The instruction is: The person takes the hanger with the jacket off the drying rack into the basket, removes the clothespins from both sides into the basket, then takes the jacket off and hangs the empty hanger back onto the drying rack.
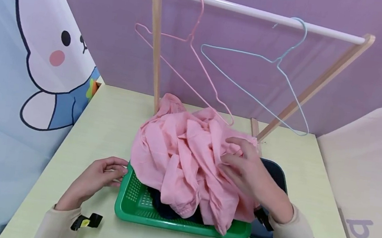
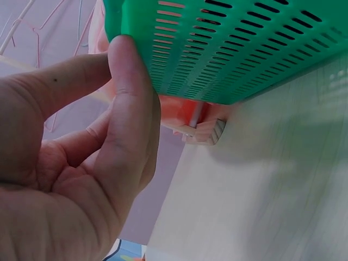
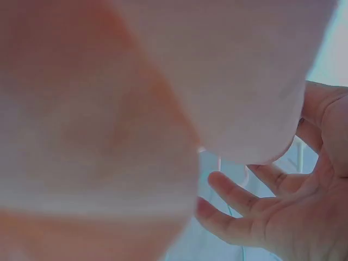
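Observation:
A pink garment (image 1: 187, 154) lies heaped over a green plastic basket (image 1: 144, 217), bunched in loose folds. My left hand (image 1: 105, 174) is at the basket's left side, fingers loosely bent, its fingertips right at the outer rim. In the left wrist view, a fingertip (image 2: 124, 49) meets the edge just under the lip of the perforated wall. My right hand (image 1: 247, 168) hovers close over the garment's right part with fingers spread apart. Pink cloth (image 3: 98, 119) fills most of the right wrist view, overlapping part of that hand (image 3: 293, 201). Dark fabric (image 1: 163, 206) shows beneath the garment inside the basket.
Behind the basket stands a wooden rack with a white rail (image 1: 246, 9). A pink hanger (image 1: 191, 38) and a light blue hanger (image 1: 279, 60) hang from it. A dark blue tray or basket (image 1: 273, 171) sits to the right, partly covered. Printed curtains surround the table (image 1: 113, 114).

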Available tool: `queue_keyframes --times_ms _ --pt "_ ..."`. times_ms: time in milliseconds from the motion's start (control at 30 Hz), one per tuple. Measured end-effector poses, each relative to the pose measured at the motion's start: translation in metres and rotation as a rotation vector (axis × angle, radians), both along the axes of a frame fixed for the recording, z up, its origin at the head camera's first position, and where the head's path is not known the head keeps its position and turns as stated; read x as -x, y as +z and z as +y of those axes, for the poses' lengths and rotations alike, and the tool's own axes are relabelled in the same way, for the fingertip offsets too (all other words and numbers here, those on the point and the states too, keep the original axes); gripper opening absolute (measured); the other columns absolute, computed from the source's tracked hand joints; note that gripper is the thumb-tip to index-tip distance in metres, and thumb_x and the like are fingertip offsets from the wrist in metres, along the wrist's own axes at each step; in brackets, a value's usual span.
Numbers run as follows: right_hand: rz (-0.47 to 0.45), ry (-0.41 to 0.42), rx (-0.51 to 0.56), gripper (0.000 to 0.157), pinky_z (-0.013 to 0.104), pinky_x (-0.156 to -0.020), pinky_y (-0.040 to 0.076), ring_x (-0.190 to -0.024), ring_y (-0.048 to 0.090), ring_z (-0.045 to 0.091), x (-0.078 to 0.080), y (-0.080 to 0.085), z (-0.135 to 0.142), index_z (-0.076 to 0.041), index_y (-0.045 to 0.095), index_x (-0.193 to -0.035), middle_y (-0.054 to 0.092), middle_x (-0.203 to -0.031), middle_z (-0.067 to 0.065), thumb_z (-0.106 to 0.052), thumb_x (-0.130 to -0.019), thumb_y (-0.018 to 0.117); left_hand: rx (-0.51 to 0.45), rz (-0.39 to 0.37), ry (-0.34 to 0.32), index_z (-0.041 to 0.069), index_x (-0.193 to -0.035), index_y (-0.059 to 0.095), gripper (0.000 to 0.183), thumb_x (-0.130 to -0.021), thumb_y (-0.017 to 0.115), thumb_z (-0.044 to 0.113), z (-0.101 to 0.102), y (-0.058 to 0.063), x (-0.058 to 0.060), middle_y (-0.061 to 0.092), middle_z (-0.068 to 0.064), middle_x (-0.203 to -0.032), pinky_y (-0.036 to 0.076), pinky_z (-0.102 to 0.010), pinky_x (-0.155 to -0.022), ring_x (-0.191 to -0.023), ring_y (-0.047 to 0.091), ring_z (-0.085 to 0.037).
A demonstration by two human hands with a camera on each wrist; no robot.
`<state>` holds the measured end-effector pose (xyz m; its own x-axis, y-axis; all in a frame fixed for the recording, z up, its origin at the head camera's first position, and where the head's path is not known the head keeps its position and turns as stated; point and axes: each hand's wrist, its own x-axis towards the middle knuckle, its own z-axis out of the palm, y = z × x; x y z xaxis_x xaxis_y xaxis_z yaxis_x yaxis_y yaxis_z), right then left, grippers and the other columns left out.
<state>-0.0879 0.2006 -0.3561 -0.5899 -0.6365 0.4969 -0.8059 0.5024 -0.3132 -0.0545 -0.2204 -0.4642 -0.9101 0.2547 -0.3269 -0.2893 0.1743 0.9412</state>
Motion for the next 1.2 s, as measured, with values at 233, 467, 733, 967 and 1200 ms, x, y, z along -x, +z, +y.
queue_keyframes --times_ms 233,467,733,967,1200 --pt "-0.261 0.09 -0.154 0.029 0.055 -0.105 0.042 -0.138 0.034 0.036 -0.011 -0.009 -0.01 -0.018 0.069 -0.123 0.038 -0.148 0.019 -0.021 -0.095 0.073 -0.012 0.0 -0.011 -0.01 -0.132 0.052 0.044 -0.099 0.066 0.016 -0.001 -0.001 0.0 0.064 -0.018 -0.106 0.06 -0.044 -0.078 -0.089 0.07 -0.027" --pt "-0.567 0.067 -0.452 0.078 0.052 -0.108 0.04 -0.15 0.003 0.033 -0.013 -0.017 -0.015 -0.036 0.036 -0.155 0.006 -0.166 0.008 -0.053 -0.088 0.073 -0.003 -0.009 -0.011 -0.009 -0.133 0.051 0.046 -0.099 0.066 0.018 0.0 -0.001 0.001 0.064 -0.018 -0.107 0.06 -0.044 -0.078 -0.089 0.07 -0.027" --pt "-0.581 0.099 -0.588 0.084 0.067 -0.11 0.028 -0.148 0.0 0.045 -0.002 -0.043 -0.039 -0.028 0.031 -0.158 0.009 -0.165 0.017 -0.045 -0.089 0.075 -0.002 -0.001 -0.006 -0.01 -0.132 0.051 0.046 -0.099 0.066 0.018 0.0 0.001 0.0 0.064 -0.018 -0.106 0.06 -0.043 -0.078 -0.088 0.07 -0.027" --pt "-0.413 0.114 -0.603 0.08 0.07 -0.111 0.021 -0.148 0.006 0.044 0.011 -0.066 -0.055 -0.023 0.036 -0.157 0.016 -0.164 0.017 -0.049 -0.089 0.072 0.006 -0.006 -0.005 -0.009 -0.133 0.051 0.046 -0.099 0.066 0.019 0.0 0.002 0.0 0.064 -0.018 -0.107 0.06 -0.041 -0.077 -0.088 0.07 -0.026" --pt "-0.409 0.08 -0.581 0.082 0.065 -0.113 0.023 -0.148 0.008 0.042 0.009 -0.071 -0.051 -0.027 0.033 -0.158 0.016 -0.164 0.015 -0.051 -0.089 0.072 0.011 -0.016 0.0 -0.009 -0.133 0.05 0.046 -0.099 0.066 0.018 0.001 0.001 0.0 0.063 -0.017 -0.107 0.06 -0.044 -0.079 -0.088 0.07 -0.026"
